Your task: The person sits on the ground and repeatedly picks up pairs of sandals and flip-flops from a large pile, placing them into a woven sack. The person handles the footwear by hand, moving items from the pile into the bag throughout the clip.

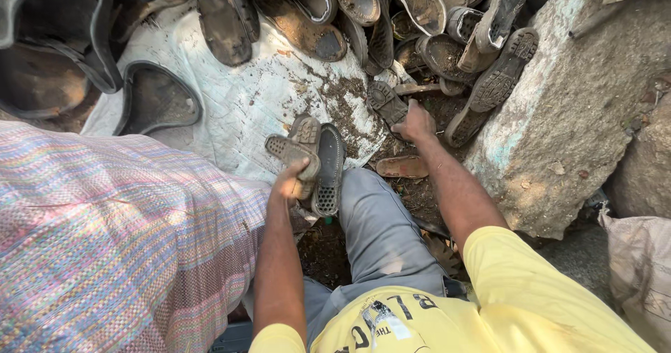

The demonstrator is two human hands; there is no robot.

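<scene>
Both hands work low over the ground: the left hand (290,184) is clasped around a small stack of worn shoe soles (311,161), which sits just ahead of the grey-trousered knee (374,217) with its long axis running away from the person. The right hand (414,124) (the nearer of the two to the heap) reaches farther forward and to the right, fingers curled onto a dark treaded sole (386,103) at the near edge of the pile of soles (419,24). That sole lies slanted, just beside the big stone block (580,108) and touching the soiled white sack (244,101) spread beneath the heap.
</scene>
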